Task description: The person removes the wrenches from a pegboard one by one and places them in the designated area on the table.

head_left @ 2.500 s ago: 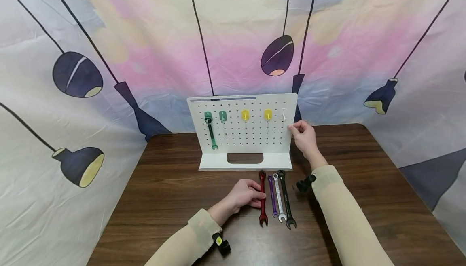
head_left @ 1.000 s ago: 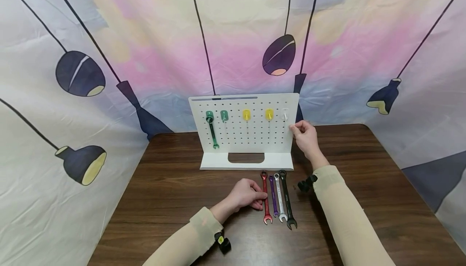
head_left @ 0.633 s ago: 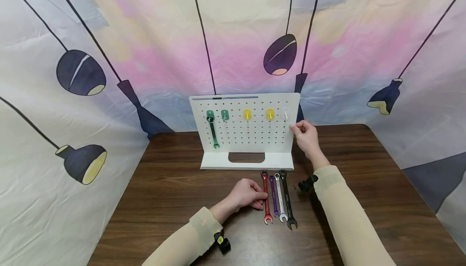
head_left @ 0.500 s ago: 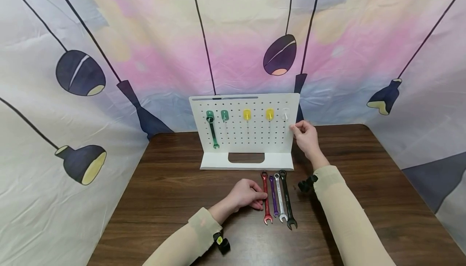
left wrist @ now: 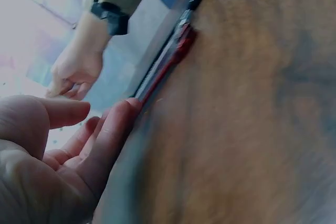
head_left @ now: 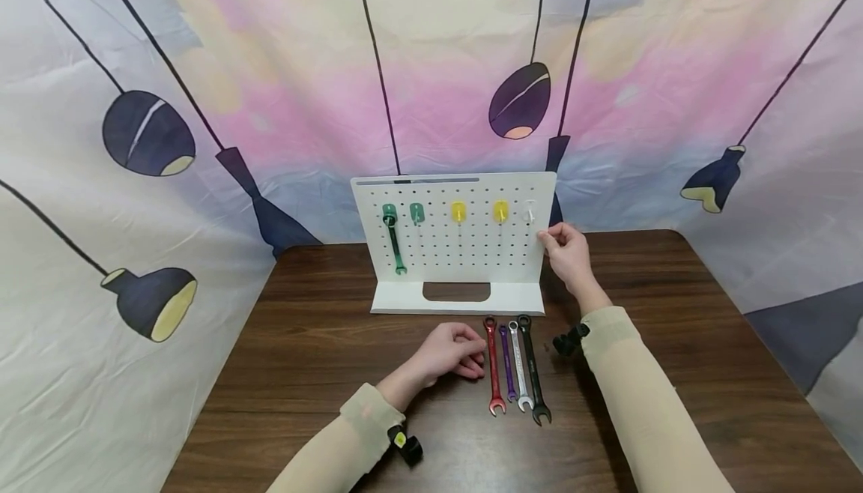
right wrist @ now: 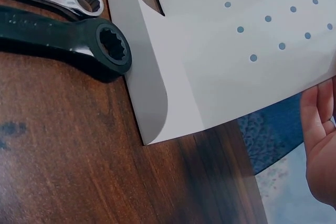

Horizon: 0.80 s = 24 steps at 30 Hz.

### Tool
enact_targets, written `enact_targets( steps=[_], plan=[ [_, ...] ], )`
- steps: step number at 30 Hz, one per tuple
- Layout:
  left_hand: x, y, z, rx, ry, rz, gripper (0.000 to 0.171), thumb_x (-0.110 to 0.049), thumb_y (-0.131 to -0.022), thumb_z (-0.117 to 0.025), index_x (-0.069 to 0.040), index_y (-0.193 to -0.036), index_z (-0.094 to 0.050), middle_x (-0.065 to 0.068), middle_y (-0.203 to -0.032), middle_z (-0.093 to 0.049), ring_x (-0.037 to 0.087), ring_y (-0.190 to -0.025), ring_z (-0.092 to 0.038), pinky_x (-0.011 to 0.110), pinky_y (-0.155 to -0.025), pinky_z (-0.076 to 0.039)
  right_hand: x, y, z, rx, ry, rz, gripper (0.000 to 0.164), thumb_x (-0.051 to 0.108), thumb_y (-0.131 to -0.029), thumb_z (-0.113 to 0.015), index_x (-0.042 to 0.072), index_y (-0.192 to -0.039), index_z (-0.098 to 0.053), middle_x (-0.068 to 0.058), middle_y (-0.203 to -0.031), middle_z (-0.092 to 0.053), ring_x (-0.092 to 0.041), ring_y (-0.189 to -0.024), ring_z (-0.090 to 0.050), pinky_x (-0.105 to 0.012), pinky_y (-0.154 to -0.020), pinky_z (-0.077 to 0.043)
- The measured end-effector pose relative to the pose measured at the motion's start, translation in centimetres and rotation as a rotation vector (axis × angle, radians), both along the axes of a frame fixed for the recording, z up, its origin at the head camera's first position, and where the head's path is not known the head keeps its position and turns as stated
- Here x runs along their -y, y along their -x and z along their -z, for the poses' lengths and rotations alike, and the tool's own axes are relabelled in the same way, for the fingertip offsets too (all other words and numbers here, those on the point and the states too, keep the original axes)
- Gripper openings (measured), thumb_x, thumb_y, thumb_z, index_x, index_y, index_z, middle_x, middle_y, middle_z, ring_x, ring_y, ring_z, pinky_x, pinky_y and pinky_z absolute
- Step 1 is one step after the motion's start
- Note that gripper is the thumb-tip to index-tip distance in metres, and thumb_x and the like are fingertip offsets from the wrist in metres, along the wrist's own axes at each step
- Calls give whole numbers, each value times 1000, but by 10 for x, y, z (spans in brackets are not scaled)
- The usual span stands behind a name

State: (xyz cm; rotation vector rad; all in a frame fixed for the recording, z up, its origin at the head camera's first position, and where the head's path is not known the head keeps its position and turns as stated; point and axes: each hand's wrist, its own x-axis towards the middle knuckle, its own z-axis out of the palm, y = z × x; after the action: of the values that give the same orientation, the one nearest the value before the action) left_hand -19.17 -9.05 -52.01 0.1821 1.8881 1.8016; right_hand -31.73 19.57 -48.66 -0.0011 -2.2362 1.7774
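Observation:
My left hand point(head_left: 450, 351) is just left of the red combination wrench point(head_left: 494, 373). In the left wrist view its thumb and fingers are parted with nothing between them. Beside the red wrench lie a small purple wrench point(head_left: 507, 366), a silver wrench point(head_left: 520, 369) and a larger black wrench point(head_left: 533, 373), all with open ends toward me. My right hand point(head_left: 568, 259) pinches the right edge of the white pegboard point(head_left: 431, 253), thumb in front and fingers behind. A green wrench point(head_left: 395, 246) hangs from the leftmost hook of the board.
The pegboard also bears a second green hook point(head_left: 416, 213), two yellow ones including the right yellow hook point(head_left: 500, 213), and a clear hook point(head_left: 529, 212). It stands on the brown wooden table point(head_left: 323, 358), before a painted cloth backdrop point(head_left: 431, 66).
My left hand has let go of the red wrench and drawn slightly left and back. Earlier, that wrench shifted a little right toward the others. My right hand keeps its place on the board.

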Motion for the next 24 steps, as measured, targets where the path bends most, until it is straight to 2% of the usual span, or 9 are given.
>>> enact_targets(
  steps=[2,8,12,14,18,21,24],
  plan=[
    [10,4,-3,-21,-3,-10,23,-10,-106,-67,11,-114,-66,17,-89,-72,24,-72,-77,40,-68,-68,1,1,0,-13,-4,-5,27,24,-107,-69,-1,-99,-61,-8,-89,-60,-24,-84,-56,-21,-67,-51],
    [43,16,-14,-76,-18,-122,35,-15,-108,-65,15,-125,-60,21,-96,-73,21,-75,-77,39,-70,-68,2,-1,4,-3,-17,-10,25,24,-108,-69,2,-98,-61,-10,-90,-60,-21,-83,-56,-26,-68,-53],
    [60,26,-23,-116,-55,-250,33,-16,-109,-64,13,-125,-59,28,-102,-72,21,-75,-76,39,-70,-68,1,-4,4,10,-17,-2,23,22,-108,-69,1,-99,-62,-9,-90,-59,-23,-86,-56,-29,-71,-56],
    [68,32,-28,-151,-66,-329,30,-15,-109,-64,11,-124,-61,30,-106,-71,21,-76,-76,38,-71,-68,1,-5,3,11,-13,0,23,22,-108,-69,2,-99,-62,-9,-90,-58,-23,-86,-56,-27,-69,-56],
    [82,45,-36,-243,-74,-481,26,-12,-108,-66,8,-125,-63,26,-109,-72,21,-84,-77,35,-74,-67,1,-5,0,2,-19,1,24,23,-108,-68,1,-100,-61,-7,-89,-59,-21,-85,-55,-22,-67,-53],
    [90,55,-41,-300,-80,-550,30,-10,-106,-68,9,-128,-61,21,-109,-73,20,-90,-77,33,-78,-67,1,-4,-1,4,-21,6,24,24,-108,-68,2,-99,-62,-6,-89,-58,-19,-84,-55,-23,-68,-54],
    [95,61,-44,-331,-90,-582,33,-9,-105,-69,11,-130,-60,19,-109,-73,19,-92,-77,32,-80,-66,0,-3,-2,6,-23,13,24,24,-108,-68,2,-99,-62,-5,-89,-58,-17,-85,-55,-26,-71,-56]
  ],
)
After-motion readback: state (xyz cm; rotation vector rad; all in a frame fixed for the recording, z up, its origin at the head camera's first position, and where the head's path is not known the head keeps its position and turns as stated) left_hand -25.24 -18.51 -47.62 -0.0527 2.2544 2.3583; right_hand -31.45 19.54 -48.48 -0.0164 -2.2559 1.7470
